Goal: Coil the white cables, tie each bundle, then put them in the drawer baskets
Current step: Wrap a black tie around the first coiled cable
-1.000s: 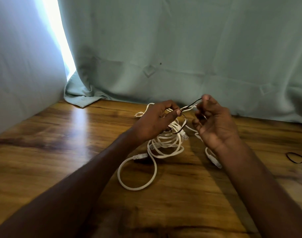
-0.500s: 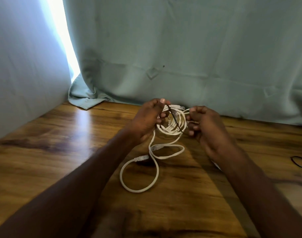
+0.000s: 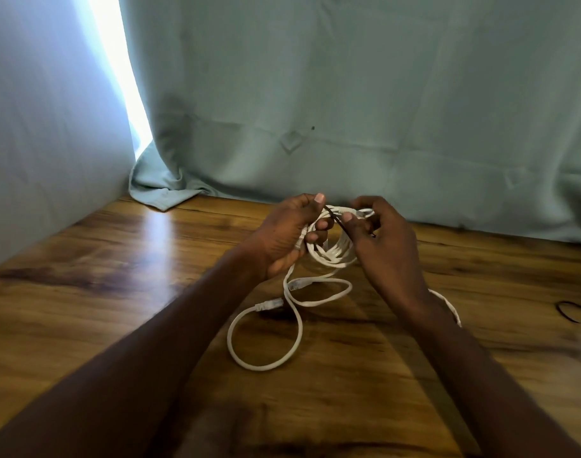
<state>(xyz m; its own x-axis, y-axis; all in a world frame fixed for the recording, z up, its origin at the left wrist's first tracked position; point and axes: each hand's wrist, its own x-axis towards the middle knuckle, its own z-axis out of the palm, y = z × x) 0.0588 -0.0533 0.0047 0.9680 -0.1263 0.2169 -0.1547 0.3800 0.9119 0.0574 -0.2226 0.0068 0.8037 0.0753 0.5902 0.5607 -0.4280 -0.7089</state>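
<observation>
Head cam, fwd-down, close over table (image 3: 84,292)

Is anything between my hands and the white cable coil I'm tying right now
Nothing visible. The left hand and right hand both already grip the white cable coil, with the dark tie across it. The drawer baskets are out of view.

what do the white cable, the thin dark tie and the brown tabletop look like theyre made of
White round cable: likely plastic-jacketed, smooth and matte, bending in soft loops, with clear plug ends. Thin dark tie: probably a coated wire twist tie; it holds a stiff line, though it is too thin to be sure. Brown wood-grain tabletop: wood or laminate, glossy, since it mirrors the window light.
</observation>
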